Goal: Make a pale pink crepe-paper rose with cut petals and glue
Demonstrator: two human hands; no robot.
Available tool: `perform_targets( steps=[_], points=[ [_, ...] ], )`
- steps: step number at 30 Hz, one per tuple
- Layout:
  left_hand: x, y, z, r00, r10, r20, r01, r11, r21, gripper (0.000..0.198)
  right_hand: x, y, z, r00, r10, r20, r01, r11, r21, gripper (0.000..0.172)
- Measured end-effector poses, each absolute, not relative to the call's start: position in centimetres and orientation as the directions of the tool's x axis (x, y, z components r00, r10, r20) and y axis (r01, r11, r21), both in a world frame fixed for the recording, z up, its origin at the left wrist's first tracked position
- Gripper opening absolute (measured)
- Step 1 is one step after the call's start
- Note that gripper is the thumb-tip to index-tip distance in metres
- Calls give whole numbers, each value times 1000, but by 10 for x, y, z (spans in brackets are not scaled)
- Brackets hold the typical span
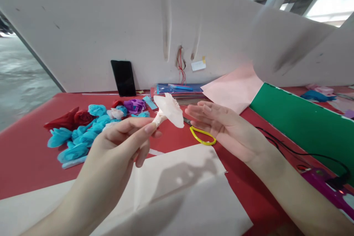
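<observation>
Nearest, a pale, creased paper sheet lay flat across the smooth red bench. Above it, the left hand pinched the narrow, wrapped base of a white flower between thumb and fingers. The flower sat between the two hands, its long axis running from that pinch up and to the right, its thin, papery petals flaring toward the right hand. That one was open, fingers extended, holding nothing, its tips just beside the petals. Beyond, scissors with a yellow loop handle rested partly behind it; leftward lay soft, crinkled blue flowers. Farther back, a flat black slab leaned against a smudged white panel.
</observation>
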State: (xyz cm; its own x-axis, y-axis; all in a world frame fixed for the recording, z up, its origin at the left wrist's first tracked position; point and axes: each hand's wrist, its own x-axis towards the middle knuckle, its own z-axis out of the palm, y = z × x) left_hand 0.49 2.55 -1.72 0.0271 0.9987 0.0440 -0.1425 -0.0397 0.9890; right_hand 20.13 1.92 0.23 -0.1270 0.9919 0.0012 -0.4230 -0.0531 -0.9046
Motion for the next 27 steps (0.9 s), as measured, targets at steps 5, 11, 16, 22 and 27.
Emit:
perform_targets(
  steps=[5, 11, 16, 22, 27],
  points=[
    [5, 24, -18, 21, 999, 30, -174, -26, 984, 13, 204, 23, 0, -194, 981, 7, -480, -89, -873, 5],
    [6, 23, -20, 17, 1000, -8, -151, 11, 988, 11, 206, 24, 1, -227, 973, -35, -527, -153, -836, 13],
    [4, 25, -21, 38, 999, 5, -159, 2, 987, 10, 209, 24, 5, -191, 981, -29, -447, -113, -887, 5],
    [2, 26, -21, 24, 1000, 10, -177, -6, 984, 9, 229, 25, 19, -159, 986, -39, -144, -62, -988, 8],
    [3, 25, -21, 30, 999, 18, -143, -13, 990, 5, 250, 29, 27, -89, 996, -17, 137, -5, -991, 16]
  ],
)
